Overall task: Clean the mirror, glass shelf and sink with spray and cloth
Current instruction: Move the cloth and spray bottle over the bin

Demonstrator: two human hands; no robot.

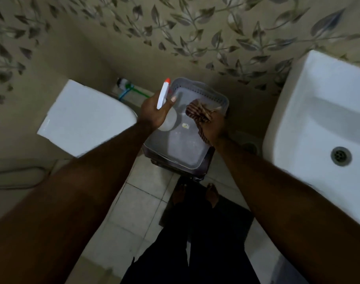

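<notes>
**Now, both hands loaded over the basket: where it could slip**

Now my left hand (154,111) is wrapped round the neck of the spray bottle (162,97), fingers curled tight and thumb lying along the white head, with the red nozzle tipped up and away from me. My right hand (214,128) is closed on the bunched striped cloth (197,112), and a tail of it hangs down past my wrist. Both hands sit above the grey basket (195,87), which rests on a dark stand (175,169) between the toilet tank (82,117) and the sink (318,119). The sink is just to my right, near my forearm. The mirror and glass shelf are out of view.

What worries me first is the grip on the bottle. I hold it high, with the round body hanging below my palm, so I judge it could swing or slide out if I turn quickly toward the sink. A careless squeeze could also fire spray onto the wall or the floor tiles (138,201). My feet are bare on a dark mat (226,218), and wet tile beside it would be slippery.

The loose tail of cloth is the second risk. It hangs close to the basket's rim, and if it snags as I lift away, it could drag the light basket off its stand.

Lastly, the room is dim, so I may miss streaks.
</notes>
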